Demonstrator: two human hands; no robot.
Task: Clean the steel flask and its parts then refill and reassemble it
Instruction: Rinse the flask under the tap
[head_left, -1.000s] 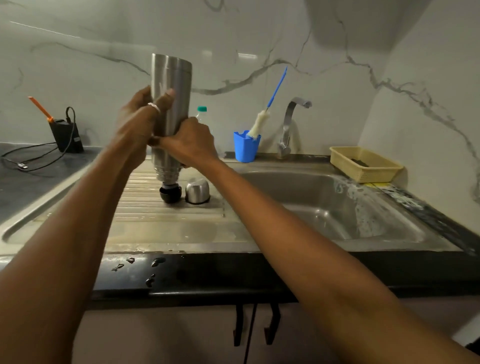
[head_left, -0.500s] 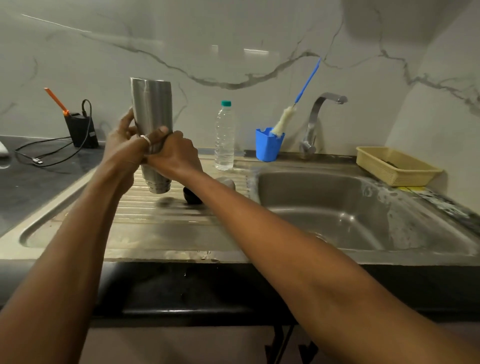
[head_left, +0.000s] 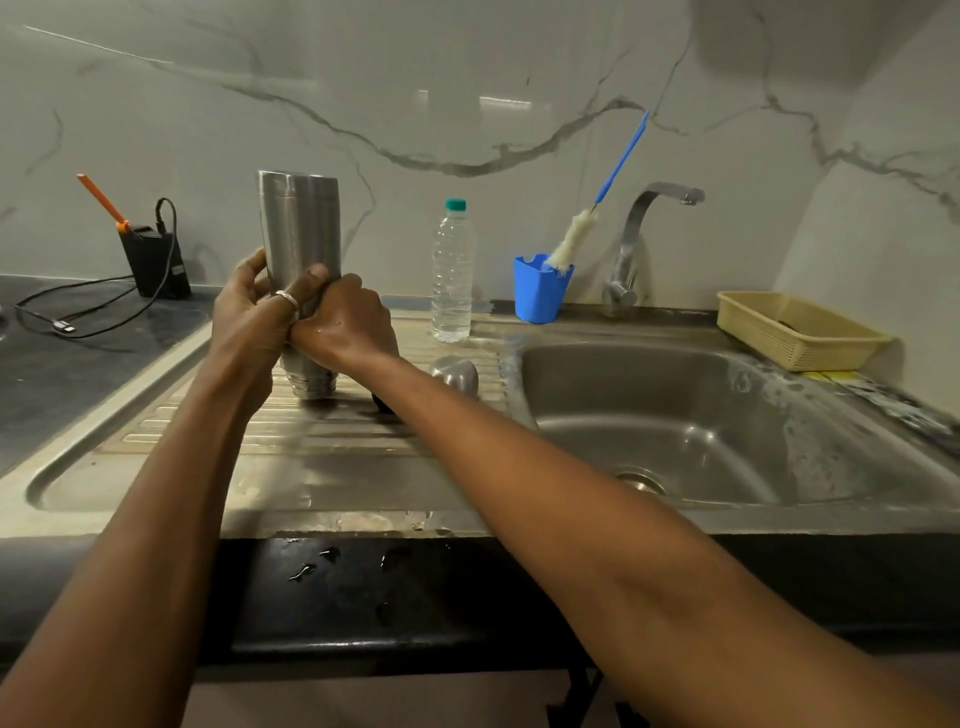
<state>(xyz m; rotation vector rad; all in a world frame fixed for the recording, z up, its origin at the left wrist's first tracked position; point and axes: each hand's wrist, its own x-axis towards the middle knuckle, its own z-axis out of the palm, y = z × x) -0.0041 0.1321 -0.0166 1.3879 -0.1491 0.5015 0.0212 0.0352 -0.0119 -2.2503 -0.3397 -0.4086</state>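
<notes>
The steel flask (head_left: 300, 223) is upside down over the drainboard (head_left: 171, 426). The left hand (head_left: 252, 319) wraps its left side and the right hand (head_left: 345, 327) curls round its front, both gripping. Its threaded mouth seems to touch the ribbed steel, though that is unclear. The steel cap (head_left: 454, 370) lies just behind the right forearm.

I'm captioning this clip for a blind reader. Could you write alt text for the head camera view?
A left hand and right hand grip a steel flask upside down over the draining board beside a sink. Behind stand a water bottle, a blue cup holding a brush and a tap; a steel cap lies on the board.
</notes>
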